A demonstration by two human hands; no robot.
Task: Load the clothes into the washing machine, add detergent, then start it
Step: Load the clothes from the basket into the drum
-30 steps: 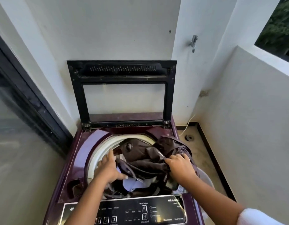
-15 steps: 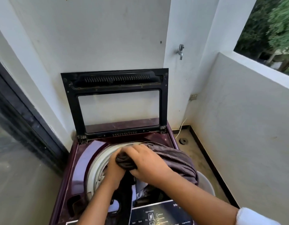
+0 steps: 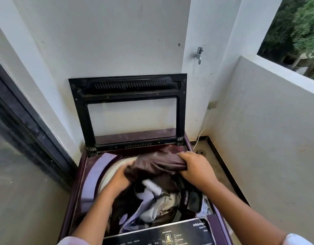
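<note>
Between our left grip (image 3: pixel 117 180) and right grip (image 3: pixel 196 168) we see soft, faintly sheeny dark cloth (image 3: pixel 158 162), above the glossy purple plastic washer top (image 3: pixel 98 170).

The right grip (image 3: pixel 196 171) has slid off the left grip (image 3: pixel 118 181) toward the right edge of the white round drum (image 3: pixel 115 167), stretching the dark brown crumpled garment (image 3: pixel 158 163) between them (pale clothes (image 3: pixel 152 190) beneath now show).

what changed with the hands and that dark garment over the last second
Both hands were bunched together on the dark garment half a second ago; now the right hand has moved right and the left hand left, spreading it over the drum. A second ago the left hand lay on the clothes in the drum instead; now both grip the garment. The lid stayed open.
</note>
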